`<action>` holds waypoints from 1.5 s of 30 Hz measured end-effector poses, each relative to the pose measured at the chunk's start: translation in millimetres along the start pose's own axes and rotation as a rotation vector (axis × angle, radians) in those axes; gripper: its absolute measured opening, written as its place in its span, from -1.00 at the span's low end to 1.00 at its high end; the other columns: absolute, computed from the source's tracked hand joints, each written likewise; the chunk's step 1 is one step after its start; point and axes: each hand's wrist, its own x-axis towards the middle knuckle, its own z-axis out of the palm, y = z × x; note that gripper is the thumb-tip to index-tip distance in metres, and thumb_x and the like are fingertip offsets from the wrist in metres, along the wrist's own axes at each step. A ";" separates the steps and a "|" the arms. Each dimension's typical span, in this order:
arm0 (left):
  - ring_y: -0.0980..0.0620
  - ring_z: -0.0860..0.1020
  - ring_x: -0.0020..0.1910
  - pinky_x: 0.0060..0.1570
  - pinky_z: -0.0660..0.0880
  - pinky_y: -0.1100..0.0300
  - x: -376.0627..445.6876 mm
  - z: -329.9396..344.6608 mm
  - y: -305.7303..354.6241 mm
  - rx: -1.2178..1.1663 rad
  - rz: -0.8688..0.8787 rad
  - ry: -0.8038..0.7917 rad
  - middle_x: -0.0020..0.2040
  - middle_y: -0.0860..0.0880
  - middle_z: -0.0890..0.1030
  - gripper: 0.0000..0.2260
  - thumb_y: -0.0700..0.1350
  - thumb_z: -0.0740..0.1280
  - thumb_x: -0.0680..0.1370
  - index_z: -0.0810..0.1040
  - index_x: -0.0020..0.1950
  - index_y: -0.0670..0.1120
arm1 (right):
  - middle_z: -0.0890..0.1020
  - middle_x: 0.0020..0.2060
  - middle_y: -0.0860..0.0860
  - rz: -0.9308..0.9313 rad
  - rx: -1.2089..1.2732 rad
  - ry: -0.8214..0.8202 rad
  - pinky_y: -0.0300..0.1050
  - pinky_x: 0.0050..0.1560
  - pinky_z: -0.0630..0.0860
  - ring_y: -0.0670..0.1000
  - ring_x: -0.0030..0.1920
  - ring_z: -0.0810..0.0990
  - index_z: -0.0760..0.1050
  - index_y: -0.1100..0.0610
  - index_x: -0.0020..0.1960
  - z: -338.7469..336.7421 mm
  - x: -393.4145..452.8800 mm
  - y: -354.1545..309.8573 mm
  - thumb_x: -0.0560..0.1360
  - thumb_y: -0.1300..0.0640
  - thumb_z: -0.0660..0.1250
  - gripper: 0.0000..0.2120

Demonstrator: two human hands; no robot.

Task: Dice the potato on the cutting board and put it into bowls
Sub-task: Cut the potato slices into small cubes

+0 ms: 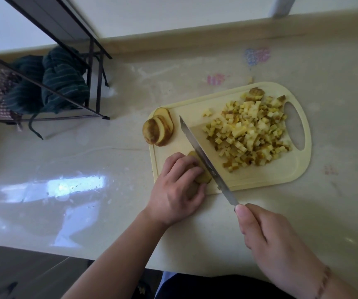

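Pale and glossy, the desk fills most of my view, with a dark wire rack holding green striped cloth at its far left corner. Toward the desk's right side lies the cream cutting board, its long axis running left to right and its handle hole at the right end. I see a heap of diced potato covering the board's right half, and potato slices leaning together at its far left corner. My left hand curls over the potato piece at the board's near left edge, gripping it. My right hand clasps the knife, handle hidden; its blade points away and leftward, slanting across the board and touching the potato piece just beside my left fingers. Faint pink and blue marks on the desk beyond the board are unreadable.
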 end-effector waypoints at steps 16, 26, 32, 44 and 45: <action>-0.26 0.53 0.13 0.20 0.49 -0.11 -0.2 -1.5 -6.8 -0.027 0.006 -0.022 0.11 -0.22 0.61 -0.76 -0.17 0.49 0.50 0.66 0.08 -0.30 | 0.49 -0.43 -0.05 0.008 -0.073 -0.012 -0.23 -0.37 0.28 -0.08 -0.46 0.40 0.35 -0.23 -0.24 2.9 -20.7 4.3 0.35 -0.57 -0.26 -0.43; -0.21 0.50 0.11 0.22 0.47 0.02 -0.6 -1.3 -6.4 -0.018 0.013 -0.004 0.09 -0.20 0.61 -0.79 -0.19 0.51 0.48 0.64 0.03 -0.29 | 0.48 -0.47 0.10 -0.012 -0.027 0.048 -0.01 -0.38 0.35 -0.02 -0.51 0.39 0.31 0.07 -0.37 7.9 8.4 -0.8 0.45 -0.40 -0.11 -0.41; -0.25 0.53 0.07 0.19 0.48 0.04 -6.6 -3.6 -5.8 -0.027 0.005 0.038 0.04 -0.24 0.59 -0.81 -0.22 0.51 0.47 0.64 -0.01 -0.32 | 0.37 -0.54 0.03 -0.005 0.002 -0.025 0.05 -0.40 0.33 -0.03 -0.50 0.33 0.29 0.09 -0.35 5.2 3.9 -2.4 0.46 -0.41 -0.07 -0.41; -0.23 0.55 0.11 0.20 0.51 -0.01 -6.3 -3.2 -7.1 -0.037 -0.002 0.010 0.09 -0.23 0.61 -0.79 -0.20 0.47 0.51 0.65 0.05 -0.33 | 0.48 -0.45 0.03 -0.031 -0.090 -0.021 -0.17 -0.38 0.30 -0.03 -0.47 0.40 0.31 -0.05 -0.30 4.0 -14.4 1.2 0.44 -0.42 -0.13 -0.49; -0.23 0.55 0.11 0.20 0.50 -0.01 -6.5 -2.8 -7.0 -0.035 -0.003 0.010 0.09 -0.22 0.61 -0.79 -0.19 0.46 0.51 0.65 0.05 -0.32 | 0.47 -0.47 -0.01 -0.019 -0.100 -0.024 -0.20 -0.37 0.28 -0.05 -0.46 0.40 0.33 -0.12 -0.27 3.2 -18.7 2.4 0.42 -0.43 -0.14 -0.53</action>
